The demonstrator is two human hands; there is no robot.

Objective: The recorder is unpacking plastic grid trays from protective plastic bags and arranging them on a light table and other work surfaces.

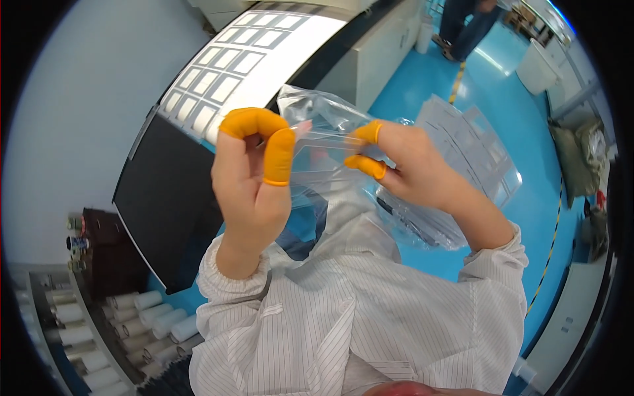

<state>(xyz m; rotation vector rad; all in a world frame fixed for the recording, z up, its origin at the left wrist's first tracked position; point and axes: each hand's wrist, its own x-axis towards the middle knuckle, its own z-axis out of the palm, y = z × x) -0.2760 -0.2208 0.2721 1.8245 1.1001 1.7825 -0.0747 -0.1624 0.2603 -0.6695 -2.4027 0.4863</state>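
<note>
My left hand point(247, 178), with orange finger cots on its thumb and a finger, pinches the left edge of a transparent plastic sheet point(320, 158). My right hand point(419, 165), also in orange finger cots, has thumb and finger closed on the sheet's right side. The sheet hangs level between the hands, in front of my striped white coat. Just behind it is a crinkled transparent plastic bag point(310, 102). Under and beyond my right forearm lies a stack of transparent sheets point(462, 142) with dark lines, partly in plastic wrapping. Whether the held sheet is one layer or several, I cannot tell.
To the left is a lit white work surface point(290, 49) bearing rows of grey-bordered rectangles, with a black panel point(168, 198) at its near end. White rolls point(158, 317) fill a rack at lower left. A person point(465, 26) stands far off, near a white bin point(538, 66).
</note>
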